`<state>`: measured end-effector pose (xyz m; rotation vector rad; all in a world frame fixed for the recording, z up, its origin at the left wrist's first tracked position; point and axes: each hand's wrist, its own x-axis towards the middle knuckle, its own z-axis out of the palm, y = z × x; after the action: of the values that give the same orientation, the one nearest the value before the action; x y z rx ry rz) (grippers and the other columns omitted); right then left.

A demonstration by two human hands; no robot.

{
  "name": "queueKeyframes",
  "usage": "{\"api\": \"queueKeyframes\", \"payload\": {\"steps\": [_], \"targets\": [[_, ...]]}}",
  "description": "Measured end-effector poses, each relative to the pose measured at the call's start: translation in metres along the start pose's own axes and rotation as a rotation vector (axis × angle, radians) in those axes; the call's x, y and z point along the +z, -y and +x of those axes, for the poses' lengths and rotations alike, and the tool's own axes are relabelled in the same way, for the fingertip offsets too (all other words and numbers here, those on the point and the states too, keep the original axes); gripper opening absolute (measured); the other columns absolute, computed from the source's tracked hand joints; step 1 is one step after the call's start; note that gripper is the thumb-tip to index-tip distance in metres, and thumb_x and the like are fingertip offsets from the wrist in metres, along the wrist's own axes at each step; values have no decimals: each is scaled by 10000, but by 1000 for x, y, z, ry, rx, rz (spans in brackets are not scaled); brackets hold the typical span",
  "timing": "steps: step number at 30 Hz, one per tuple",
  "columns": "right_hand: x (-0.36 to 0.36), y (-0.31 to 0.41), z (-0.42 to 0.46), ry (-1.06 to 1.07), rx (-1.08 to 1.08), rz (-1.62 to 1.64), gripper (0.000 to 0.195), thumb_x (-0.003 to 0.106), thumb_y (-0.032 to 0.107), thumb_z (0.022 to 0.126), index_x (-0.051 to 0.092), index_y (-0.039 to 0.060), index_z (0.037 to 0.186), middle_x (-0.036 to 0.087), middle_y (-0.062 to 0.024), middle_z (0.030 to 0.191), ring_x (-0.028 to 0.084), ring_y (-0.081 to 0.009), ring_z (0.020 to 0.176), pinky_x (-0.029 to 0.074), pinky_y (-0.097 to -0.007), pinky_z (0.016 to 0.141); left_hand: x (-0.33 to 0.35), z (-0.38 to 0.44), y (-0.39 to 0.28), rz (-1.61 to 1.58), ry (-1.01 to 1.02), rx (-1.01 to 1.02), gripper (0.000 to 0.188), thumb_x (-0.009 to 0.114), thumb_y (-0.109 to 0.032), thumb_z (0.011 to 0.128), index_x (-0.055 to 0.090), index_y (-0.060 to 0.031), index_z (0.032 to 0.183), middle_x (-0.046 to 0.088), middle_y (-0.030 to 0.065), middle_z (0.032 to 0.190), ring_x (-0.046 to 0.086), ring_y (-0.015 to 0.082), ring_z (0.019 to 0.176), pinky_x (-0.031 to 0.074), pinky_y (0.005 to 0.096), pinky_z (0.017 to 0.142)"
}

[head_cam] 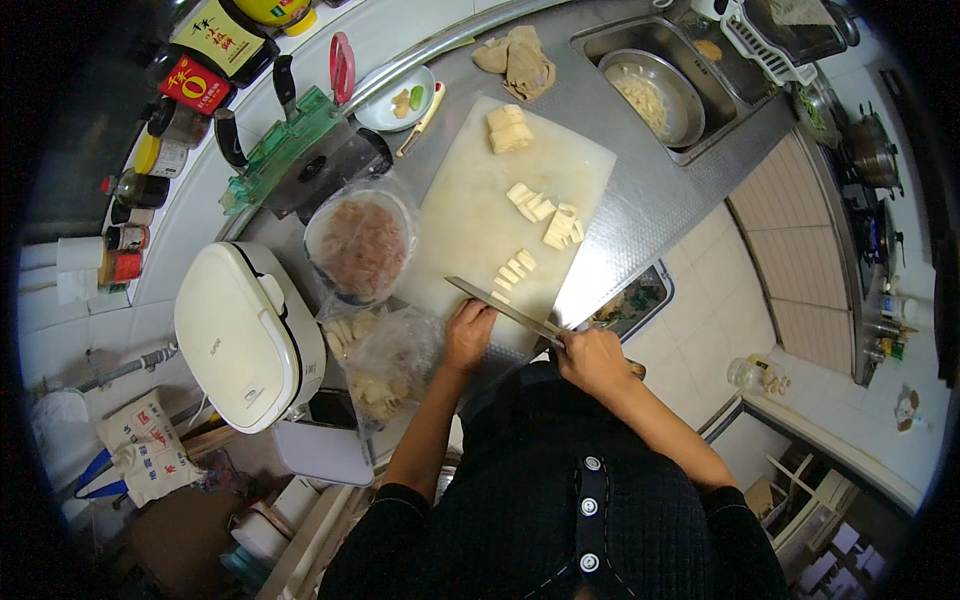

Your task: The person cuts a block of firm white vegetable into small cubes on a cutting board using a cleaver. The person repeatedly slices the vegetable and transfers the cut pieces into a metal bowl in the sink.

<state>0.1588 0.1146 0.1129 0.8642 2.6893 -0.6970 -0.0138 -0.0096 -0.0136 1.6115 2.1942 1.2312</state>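
My right hand grips the handle of a kitchen knife, whose blade lies across the near end of a white cutting board. Beside the blade, on the board, my left hand has its fingers bent; whatever may be under them is hidden. Just beyond the blade is a short row of pale sliced pieces, perhaps bamboo shoot. Thicker cut pieces and another small group lie farther up. At the far end sits a larger pale chunk.
Left of the board are a plastic-covered bowl of raw meat, a clear plastic bag of food and a white rice cooker. Behind stand a green knife rack, a small plate and a cloth. A sink holds a metal bowl.
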Motion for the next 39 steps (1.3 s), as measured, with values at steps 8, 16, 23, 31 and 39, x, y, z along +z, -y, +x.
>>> {"api": "queueKeyframes", "payload": {"steps": [8, 16, 23, 31, 39], "targets": [[17, 2, 45, -68, 17, 153, 186, 647, 192, 751, 672, 17, 696, 621, -234, 650, 637, -396, 643, 525, -464, 634, 3, 1, 3, -52, 6, -32, 145, 636, 4, 787, 667, -27, 925, 632, 103, 966, 613, 287, 868, 508, 370, 742], [-20, -4, 68, -158, 177, 525, 305, 659, 242, 826, 643, -34, 697, 573, -217, 561, 572, -342, 488, 465, -411, 514, 19, 38, 5, -323, -261, -543, 258, 560, 39, 843, 607, -30, 1087, 590, 87, 1082, 572, 202, 946, 470, 288, 808], [-21, -18, 72, 41, 269, 1090, 435, 651, 263, 888, 524, 18, 553, 493, -22, 453, 466, -111, 370, 367, -290, 392, -3, 69, -20, -1323, 14, -1218, 723, 309, -640, 935, 453, -30, 1295, 508, 162, 1319, 542, 263, 1151, 448, 321, 922], [-25, -30, 62, -101, 318, 1184, 381, 647, 243, 897, 518, 48, 595, 485, -26, 467, 450, -103, 373, 357, -272, 387, 11, 49, -2, -1039, 51, -939, 282, 558, -239, 914, 560, -63, 1134, 591, 74, 1065, 600, 188, 899, 488, 321, 801], [-28, -63, 25, -240, 463, 1177, 382, 654, 219, 886, 508, 44, 579, 482, -28, 468, 436, -106, 361, 336, -274, 370, 31, 64, -13, 108, 94, -94, 319, 631, -143, 821, 590, -57, 1126, 504, 117, 1284, 455, 299, 1185, 339, 423, 1030]]}}
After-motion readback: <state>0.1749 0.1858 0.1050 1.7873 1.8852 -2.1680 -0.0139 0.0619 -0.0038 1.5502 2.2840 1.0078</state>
